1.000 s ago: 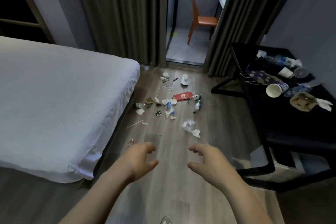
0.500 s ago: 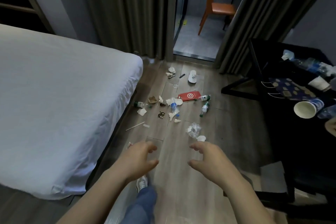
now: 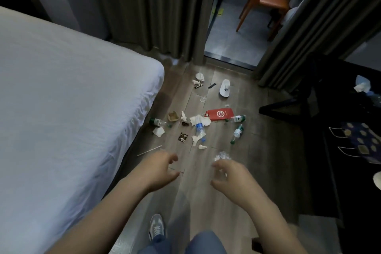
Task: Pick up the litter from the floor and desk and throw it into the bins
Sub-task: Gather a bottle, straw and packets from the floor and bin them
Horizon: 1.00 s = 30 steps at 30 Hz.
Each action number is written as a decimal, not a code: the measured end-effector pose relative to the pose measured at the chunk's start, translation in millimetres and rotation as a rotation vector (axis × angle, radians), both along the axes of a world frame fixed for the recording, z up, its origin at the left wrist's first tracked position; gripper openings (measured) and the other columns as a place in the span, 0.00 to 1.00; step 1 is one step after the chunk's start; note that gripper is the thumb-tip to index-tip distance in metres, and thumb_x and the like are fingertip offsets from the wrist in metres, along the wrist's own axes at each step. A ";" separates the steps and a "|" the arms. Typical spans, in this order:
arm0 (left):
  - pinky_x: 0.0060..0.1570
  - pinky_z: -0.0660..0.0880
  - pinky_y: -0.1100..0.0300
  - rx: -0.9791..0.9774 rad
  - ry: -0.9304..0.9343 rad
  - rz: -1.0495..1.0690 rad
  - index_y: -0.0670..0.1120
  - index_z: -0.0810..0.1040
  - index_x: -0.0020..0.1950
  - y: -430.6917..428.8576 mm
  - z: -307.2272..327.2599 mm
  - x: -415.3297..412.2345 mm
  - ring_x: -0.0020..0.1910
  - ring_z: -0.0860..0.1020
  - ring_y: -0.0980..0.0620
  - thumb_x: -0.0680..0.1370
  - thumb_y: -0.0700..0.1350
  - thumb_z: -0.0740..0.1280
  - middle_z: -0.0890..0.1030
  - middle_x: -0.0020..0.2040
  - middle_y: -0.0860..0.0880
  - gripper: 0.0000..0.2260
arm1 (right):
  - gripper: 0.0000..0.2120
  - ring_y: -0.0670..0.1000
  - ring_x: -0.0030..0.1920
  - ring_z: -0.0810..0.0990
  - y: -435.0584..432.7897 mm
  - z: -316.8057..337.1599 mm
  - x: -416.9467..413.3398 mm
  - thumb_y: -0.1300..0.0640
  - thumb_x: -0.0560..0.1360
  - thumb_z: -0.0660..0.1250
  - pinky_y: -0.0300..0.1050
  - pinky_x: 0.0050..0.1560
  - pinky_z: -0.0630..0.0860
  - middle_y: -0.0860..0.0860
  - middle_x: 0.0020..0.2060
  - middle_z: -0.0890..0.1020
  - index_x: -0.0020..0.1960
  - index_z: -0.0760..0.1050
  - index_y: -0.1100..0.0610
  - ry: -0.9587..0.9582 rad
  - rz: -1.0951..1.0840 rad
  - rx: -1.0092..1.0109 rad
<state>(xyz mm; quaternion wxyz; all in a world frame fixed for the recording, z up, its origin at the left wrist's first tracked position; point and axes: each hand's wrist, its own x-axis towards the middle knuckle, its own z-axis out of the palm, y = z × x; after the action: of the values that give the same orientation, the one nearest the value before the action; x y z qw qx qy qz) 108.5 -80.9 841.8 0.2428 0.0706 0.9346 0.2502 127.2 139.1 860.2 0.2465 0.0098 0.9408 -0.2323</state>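
Note:
Litter lies scattered on the wooden floor ahead: a red flat packet [image 3: 220, 114], green-capped bottles [image 3: 237, 133] [image 3: 158, 122], a crushed blue-label bottle [image 3: 199, 128], tissue scraps [image 3: 158, 131], a dark wrapper [image 3: 182, 136] and crumpled clear plastic [image 3: 222, 155]. My left hand [image 3: 158, 168] and my right hand [image 3: 231, 177] hover in front of me with loosely curled fingers, holding nothing. The clear plastic lies just beyond my right fingertips. No bin is in view.
A white bed [image 3: 68, 119] fills the left. A dark desk [image 3: 350, 130] with tissue [image 3: 361, 86] and a patterned cloth [image 3: 362, 142] stands at the right. Curtains frame a doorway with an orange chair [image 3: 266, 4]. A white slipper [image 3: 224, 88] lies near the threshold.
I have stepped forward; the litter now lies closer and my shoe and legs show below. The desk has slid towards the right edge. Both hands keep the same pose.

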 end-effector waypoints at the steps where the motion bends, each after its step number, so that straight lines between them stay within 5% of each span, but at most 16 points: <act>1: 0.53 0.73 0.60 -0.002 -0.001 0.007 0.50 0.75 0.62 -0.7 -1.8 -11.3 0.55 0.76 0.53 0.75 0.53 0.66 0.78 0.58 0.51 0.17 | 0.24 0.45 0.61 0.75 -0.5 -1.5 -12.6 0.50 0.72 0.69 0.39 0.58 0.72 0.46 0.63 0.75 0.68 0.72 0.48 -0.013 0.008 -0.001; 7: 0.52 0.74 0.61 0.012 -0.032 0.085 0.51 0.76 0.59 4.9 -25.1 -75.0 0.53 0.76 0.55 0.73 0.53 0.67 0.78 0.56 0.52 0.15 | 0.23 0.46 0.62 0.74 9.3 -19.4 -103.7 0.51 0.73 0.69 0.37 0.58 0.70 0.47 0.63 0.75 0.67 0.72 0.50 -0.058 0.117 -0.002; 16: 0.55 0.73 0.58 -0.035 -0.102 0.474 0.49 0.75 0.63 34.9 -104.8 -186.3 0.57 0.75 0.52 0.74 0.49 0.67 0.77 0.59 0.51 0.18 | 0.23 0.50 0.60 0.75 36.0 -88.2 -286.3 0.54 0.73 0.67 0.44 0.58 0.73 0.50 0.61 0.77 0.67 0.72 0.51 -0.123 0.410 0.046; 21: 0.51 0.74 0.57 -0.043 -0.172 0.669 0.47 0.75 0.61 36.7 -175.4 -216.7 0.52 0.76 0.49 0.74 0.48 0.68 0.77 0.56 0.48 0.17 | 0.21 0.48 0.54 0.76 27.5 -158.2 -354.4 0.55 0.73 0.67 0.39 0.48 0.71 0.50 0.60 0.77 0.66 0.72 0.50 -0.153 0.533 0.071; 30: 0.53 0.72 0.58 -0.100 -0.328 0.817 0.46 0.75 0.63 -10.5 -351.7 -201.4 0.56 0.76 0.46 0.72 0.48 0.68 0.78 0.57 0.45 0.20 | 0.23 0.50 0.58 0.76 -14.3 -336.8 -381.0 0.55 0.73 0.66 0.42 0.57 0.73 0.51 0.62 0.75 0.68 0.71 0.52 -0.229 0.648 0.067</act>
<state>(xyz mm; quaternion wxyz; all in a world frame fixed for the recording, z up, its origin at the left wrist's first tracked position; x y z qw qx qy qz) -92.9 -91.5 490.1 0.2725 -0.3570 0.8458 0.2878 -253.8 124.7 523.4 0.4109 -0.2553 0.8685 -0.1083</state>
